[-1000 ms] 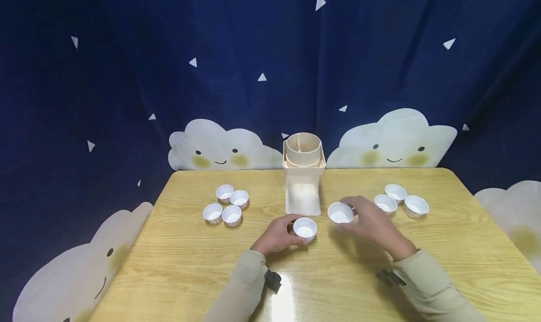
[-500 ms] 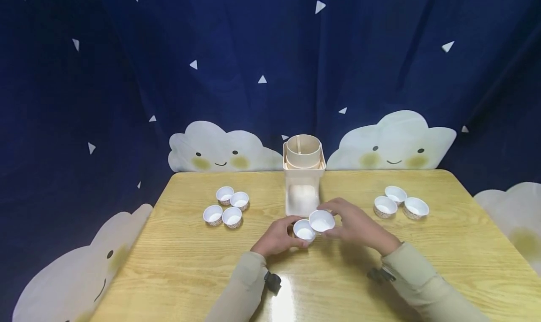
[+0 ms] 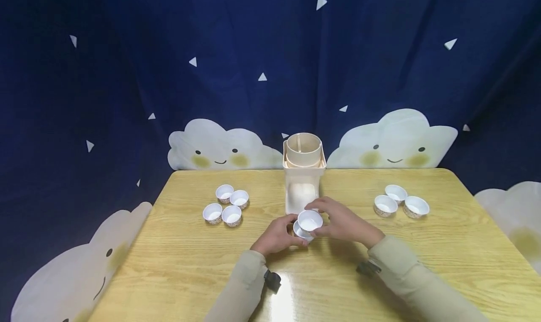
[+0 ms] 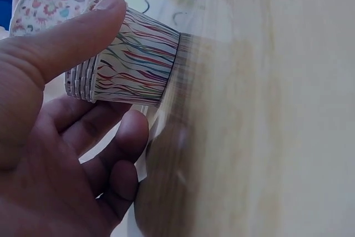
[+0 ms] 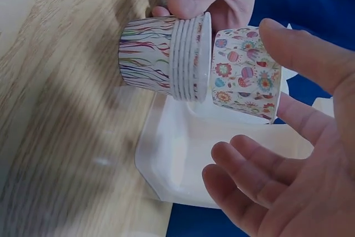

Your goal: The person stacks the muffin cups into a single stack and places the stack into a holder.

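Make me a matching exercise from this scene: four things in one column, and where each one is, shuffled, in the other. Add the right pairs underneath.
Things
1. Stack of nested cups
2. Single flowered cup
3. Cream holder
4. Dark blue curtain

Places
A. Hanging behind the table
B. Held in the right hand
C. Standing on the table's far side, near the middle
D. Held in the left hand

Right pairs: 1-D, 2-B, 3-C, 4-A

Beige holder (image 3: 303, 174) ahead, gaps either side
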`<action>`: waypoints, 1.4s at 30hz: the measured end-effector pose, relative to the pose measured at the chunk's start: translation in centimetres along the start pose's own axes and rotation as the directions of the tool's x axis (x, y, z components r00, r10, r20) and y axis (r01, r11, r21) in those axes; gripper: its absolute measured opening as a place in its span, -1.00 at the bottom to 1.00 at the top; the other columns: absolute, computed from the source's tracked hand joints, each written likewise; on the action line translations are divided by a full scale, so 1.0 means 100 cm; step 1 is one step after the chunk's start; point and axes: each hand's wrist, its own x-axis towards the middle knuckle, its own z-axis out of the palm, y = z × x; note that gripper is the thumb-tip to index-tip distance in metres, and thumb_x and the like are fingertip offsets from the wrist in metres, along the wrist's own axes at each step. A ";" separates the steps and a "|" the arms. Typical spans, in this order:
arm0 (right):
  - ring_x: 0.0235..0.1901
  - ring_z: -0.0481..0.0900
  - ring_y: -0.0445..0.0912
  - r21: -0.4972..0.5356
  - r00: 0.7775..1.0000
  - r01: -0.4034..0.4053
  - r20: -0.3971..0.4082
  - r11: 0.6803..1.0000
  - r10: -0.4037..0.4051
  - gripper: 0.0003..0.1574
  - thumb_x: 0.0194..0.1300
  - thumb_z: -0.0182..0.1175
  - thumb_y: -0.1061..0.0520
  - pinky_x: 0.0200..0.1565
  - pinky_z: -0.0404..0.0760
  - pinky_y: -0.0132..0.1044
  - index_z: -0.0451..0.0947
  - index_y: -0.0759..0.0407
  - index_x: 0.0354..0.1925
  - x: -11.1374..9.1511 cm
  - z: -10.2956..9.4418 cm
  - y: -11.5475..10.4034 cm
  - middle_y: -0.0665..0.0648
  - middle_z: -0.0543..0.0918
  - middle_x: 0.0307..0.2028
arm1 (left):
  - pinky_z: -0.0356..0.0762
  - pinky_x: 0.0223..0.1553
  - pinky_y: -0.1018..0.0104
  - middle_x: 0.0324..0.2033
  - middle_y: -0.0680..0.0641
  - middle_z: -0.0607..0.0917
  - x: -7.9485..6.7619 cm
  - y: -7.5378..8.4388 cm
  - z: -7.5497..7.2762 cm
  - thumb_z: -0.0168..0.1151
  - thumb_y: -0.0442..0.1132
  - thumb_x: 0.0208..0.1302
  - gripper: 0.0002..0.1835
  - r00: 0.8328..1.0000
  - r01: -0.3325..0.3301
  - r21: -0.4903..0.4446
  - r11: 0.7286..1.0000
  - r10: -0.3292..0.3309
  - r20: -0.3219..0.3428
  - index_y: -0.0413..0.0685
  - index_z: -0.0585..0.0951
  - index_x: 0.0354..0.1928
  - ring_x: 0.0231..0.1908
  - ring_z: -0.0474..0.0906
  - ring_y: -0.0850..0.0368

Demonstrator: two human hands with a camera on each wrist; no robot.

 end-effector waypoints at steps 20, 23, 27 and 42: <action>-0.03 0.58 0.01 -0.013 0.998 0.004 0.058 1.000 -0.004 -0.34 -0.05 0.51 0.19 -0.01 0.58 -0.11 0.57 0.15 0.08 0.003 0.013 0.000 0.19 0.60 -0.01 | 0.49 0.04 0.35 -0.01 0.10 0.70 0.000 -0.003 0.000 0.60 -0.17 -0.06 -0.35 1.000 -0.009 -0.005 1.000 0.009 -0.013 0.11 0.60 0.17 -0.07 0.55 0.28; -0.02 0.56 0.00 -0.013 0.998 0.015 0.055 1.000 -0.015 -0.35 -0.05 0.51 0.19 -0.01 0.57 -0.13 0.57 0.15 0.07 0.003 0.014 0.000 0.18 0.60 -0.01 | 0.49 0.08 0.33 0.02 0.10 0.70 0.000 -0.003 0.001 0.60 -0.16 -0.06 -0.33 1.000 -0.007 -0.002 1.000 0.007 -0.012 0.12 0.60 0.18 -0.04 0.55 0.28; -0.02 0.56 0.01 -0.019 0.998 0.037 0.049 0.999 -0.036 -0.36 -0.04 0.50 0.19 -0.01 0.57 -0.13 0.57 0.17 0.06 0.004 0.016 0.001 0.18 0.61 -0.01 | 0.49 0.09 0.32 0.02 0.08 0.70 0.000 -0.003 0.001 0.60 -0.17 -0.06 -0.34 1.000 -0.014 -0.003 1.000 0.014 -0.017 0.11 0.60 0.17 -0.03 0.56 0.27; -0.03 0.56 -0.02 -0.049 0.998 0.040 0.044 0.998 -0.038 -0.35 -0.07 0.53 0.14 -0.04 0.56 -0.19 0.57 0.16 0.03 0.004 0.019 0.001 0.14 0.62 -0.02 | 0.49 -0.07 0.41 -0.05 0.04 0.71 -0.001 -0.001 0.003 0.59 -0.21 -0.06 -0.37 0.999 -0.020 -0.019 1.000 0.019 -0.033 0.06 0.61 0.15 -0.15 0.53 0.27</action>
